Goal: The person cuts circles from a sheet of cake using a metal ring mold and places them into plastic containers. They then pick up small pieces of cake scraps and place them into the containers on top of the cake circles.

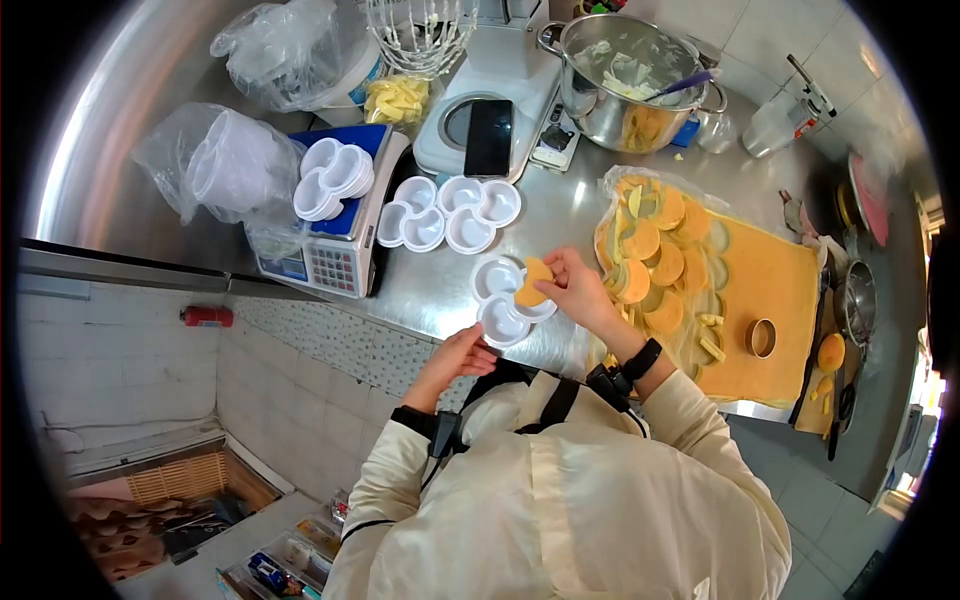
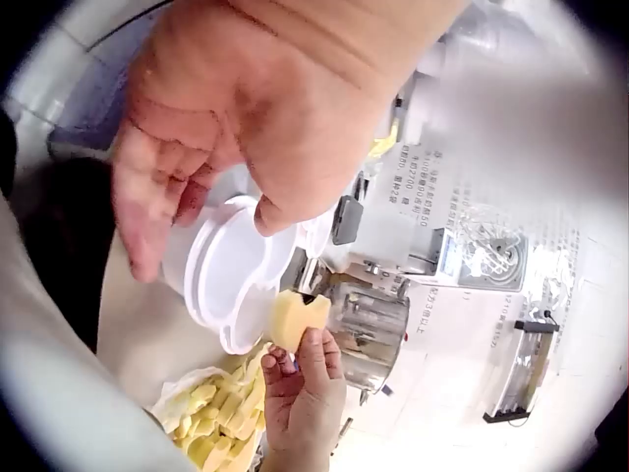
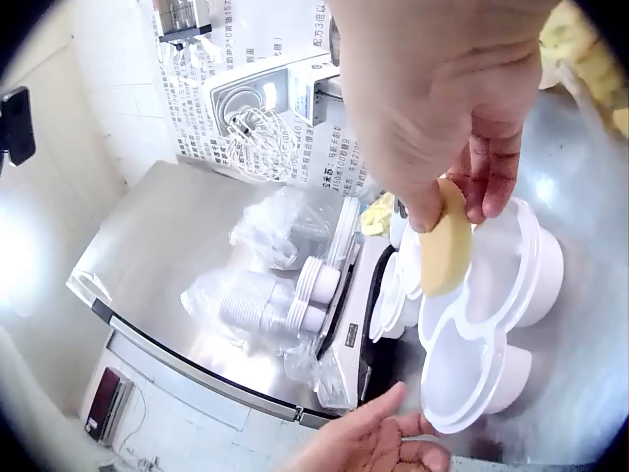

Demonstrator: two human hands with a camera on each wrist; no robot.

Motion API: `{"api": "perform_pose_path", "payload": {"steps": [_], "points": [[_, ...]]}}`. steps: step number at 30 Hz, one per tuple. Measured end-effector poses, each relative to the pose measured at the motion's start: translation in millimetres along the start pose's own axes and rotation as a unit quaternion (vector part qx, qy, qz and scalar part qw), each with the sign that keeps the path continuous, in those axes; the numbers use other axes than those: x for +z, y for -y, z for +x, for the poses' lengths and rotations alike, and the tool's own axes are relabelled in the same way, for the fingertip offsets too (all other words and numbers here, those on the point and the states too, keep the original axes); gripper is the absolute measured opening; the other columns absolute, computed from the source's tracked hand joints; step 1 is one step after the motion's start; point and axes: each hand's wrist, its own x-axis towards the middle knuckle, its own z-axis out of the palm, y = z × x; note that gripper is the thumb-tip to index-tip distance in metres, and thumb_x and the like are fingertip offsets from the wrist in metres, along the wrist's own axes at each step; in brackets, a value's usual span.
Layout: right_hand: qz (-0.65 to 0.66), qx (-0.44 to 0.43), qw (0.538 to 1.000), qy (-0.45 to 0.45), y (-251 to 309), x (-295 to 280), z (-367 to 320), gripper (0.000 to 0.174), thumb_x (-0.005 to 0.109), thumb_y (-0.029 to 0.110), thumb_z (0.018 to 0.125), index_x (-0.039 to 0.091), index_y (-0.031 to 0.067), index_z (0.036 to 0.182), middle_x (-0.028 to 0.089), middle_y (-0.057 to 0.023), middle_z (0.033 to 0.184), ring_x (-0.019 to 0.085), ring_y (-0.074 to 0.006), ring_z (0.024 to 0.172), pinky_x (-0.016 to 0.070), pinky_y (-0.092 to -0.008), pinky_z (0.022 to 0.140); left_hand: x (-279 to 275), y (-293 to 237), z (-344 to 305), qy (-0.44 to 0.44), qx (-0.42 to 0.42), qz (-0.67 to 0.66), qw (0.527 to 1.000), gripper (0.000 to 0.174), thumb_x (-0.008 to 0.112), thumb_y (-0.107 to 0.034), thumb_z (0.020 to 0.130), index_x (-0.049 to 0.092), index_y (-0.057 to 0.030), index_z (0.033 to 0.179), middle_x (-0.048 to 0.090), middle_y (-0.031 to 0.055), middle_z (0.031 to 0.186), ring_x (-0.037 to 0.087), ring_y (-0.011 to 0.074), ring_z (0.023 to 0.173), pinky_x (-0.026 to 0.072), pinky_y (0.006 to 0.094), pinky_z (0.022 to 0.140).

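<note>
My right hand (image 1: 580, 288) pinches a round piece of sponge cake (image 3: 447, 246) between thumb and fingers. The cake round is held on edge over a white plastic cup tray (image 1: 500, 278) with three joined round cups. No filling shows in the cups visible here. Beside the tray's near left cup is my left hand (image 1: 455, 365), its fingers loosely extended and fingertips right at the rim. In the left wrist view the thumb of that hand overlaps the tray (image 2: 221, 261).
A sponge sheet (image 1: 770, 290) with cut rounds, scraps and a ring cutter (image 1: 760, 338) lies to the right. Two more cup trays (image 1: 480, 212) stand behind, near a scale (image 1: 340, 262) bearing stacked trays. A steel pot (image 1: 630, 115) and a phone (image 1: 488, 138) are at the back.
</note>
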Motion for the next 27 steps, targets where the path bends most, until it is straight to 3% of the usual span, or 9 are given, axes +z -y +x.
{"api": "perform_pose_path", "payload": {"steps": [1, 3, 4, 7, 11, 13, 19, 22, 27], "points": [[-0.005, 0.001, 1.000, 0.001, 0.2, 1.1, -0.4, 0.038, 0.071, 0.012, 0.077, 0.046, 0.0038, 0.104, 0.060, -0.0092, 0.080, 0.061, -0.0184, 0.071, 0.0489, -0.0289, 0.066, -5.0, -3.0, 2.7, 0.003, 0.000, -0.004, 1.000, 0.043, 0.049, -0.044, 0.092, 0.051, -0.0019, 0.097, 0.063, 0.0099, 0.085, 0.063, 0.0179, 0.072, 0.0527, 0.0273, 0.065], [-0.044, -0.004, 0.999, -0.015, 0.1, 3.1, -2.4, 0.039, 0.071, 0.014, 0.075, 0.047, 0.0039, 0.103, 0.060, -0.0102, 0.078, 0.061, -0.0209, 0.069, 0.0487, -0.0303, 0.064, -16.1, -9.0, 11.3, -0.098, 0.132, 0.163, 0.973, 0.040, 0.048, -0.045, 0.092, 0.052, -0.0055, 0.097, 0.059, 0.0039, 0.079, 0.056, 0.0120, 0.065, 0.0445, 0.0229, 0.056], [-0.046, 0.000, 0.999, -0.018, -1.8, 5.0, -5.6, 0.039, 0.071, 0.014, 0.075, 0.047, 0.0039, 0.103, 0.060, -0.0102, 0.078, 0.061, -0.0209, 0.069, 0.0487, -0.0303, 0.064, -15.8, -14.5, 18.2, -0.141, 0.198, 0.121, 0.962, 0.037, 0.049, -0.040, 0.092, 0.055, -0.0032, 0.088, 0.055, 0.0009, 0.070, 0.048, 0.0081, 0.059, 0.0394, 0.0224, 0.053], [-0.082, -0.002, 0.996, -0.029, -11.8, 8.3, -10.0, 0.038, 0.071, 0.015, 0.076, 0.047, 0.0049, 0.104, 0.060, -0.0107, 0.075, 0.060, -0.0228, 0.067, 0.0483, -0.0322, 0.062, -21.8, -38.4, 50.3, -0.166, 0.321, 0.199, 0.911, 0.030, 0.058, -0.031, 0.088, 0.054, -0.0025, 0.095, 0.058, 0.0045, 0.070, 0.056, 0.0098, 0.062, 0.0451, 0.0253, 0.058], [-0.112, 0.010, 0.993, -0.045, -14.3, 13.3, -18.0, 0.036, 0.069, 0.016, 0.076, 0.048, 0.0055, 0.103, 0.059, -0.0105, 0.074, 0.059, -0.0254, 0.066, 0.0483, -0.0347, 0.062, -12.2, -61.3, 56.7, -0.106, 0.277, 0.227, 0.927, 0.026, 0.057, -0.024, 0.089, 0.050, -0.0029, 0.102, 0.057, 0.0041, 0.073, 0.055, 0.0094, 0.056, 0.0440, 0.0239, 0.049], [-0.142, 0.025, 0.988, -0.050, -9.0, 14.6, -20.2, 0.035, 0.069, 0.015, 0.076, 0.049, 0.0055, 0.103, 0.059, -0.0108, 0.074, 0.059, -0.0267, 0.066, 0.0486, -0.0353, 0.063, -9.7, -64.7, 59.2, -0.078, 0.253, 0.228, 0.937, 0.025, 0.057, -0.017, 0.086, 0.048, 0.0011, 0.101, 0.059, 0.0084, 0.072, 0.061, 0.0161, 0.053, 0.0503, 0.0294, 0.048], [-0.208, -0.016, 0.974, -0.086, -11.3, 13.2, -14.4, 0.021, 0.068, 0.016, 0.075, 0.059, 0.0064, 0.092, 0.054, -0.0103, 0.091, 0.057, -0.0285, 0.077, 0.0480, -0.0370, 0.069, -8.9, -62.5, 50.8, -0.036, 0.239, 0.174, 0.955, 0.017, 0.055, -0.007, 0.084, 0.045, 0.0015, 0.095, 0.056, 0.0091, 0.070, 0.063, 0.0188, 0.054, 0.0552, 0.0304, 0.046], [-0.270, -0.106, 0.955, -0.064, -14.9, 12.7, -9.1, 0.017, 0.067, 0.015, 0.074, 0.061, 0.0070, 0.088, 0.051, -0.0094, 0.094, 0.054, -0.0273, 0.085, 0.0457, -0.0357, 0.075, -14.2, -57.0, 56.6, -0.020, 0.242, 0.147, 0.959, 0.016, 0.054, -0.006, 0.084, 0.044, 0.0011, 0.094, 0.056, 0.0088, 0.070, 0.063, 0.0184, 0.054, 0.0558, 0.0303, 0.047], [-0.497, -0.227, 0.836, -0.045, 0.9, 21.8, -2.9, 0.019, 0.063, 0.016, 0.069, 0.060, 0.0051, 0.085, 0.052, -0.0073, 0.090, 0.050, -0.0251, 0.090, 0.0410, -0.0341, 0.080, -21.5, -55.9, 62.0, 0.028, 0.233, 0.132, 0.963, 0.015, 0.053, -0.005, 0.087, 0.041, -0.0013, 0.096, 0.057, 0.0087, 0.071, 0.063, 0.0169, 0.055, 0.0561, 0.0287, 0.049]]}}
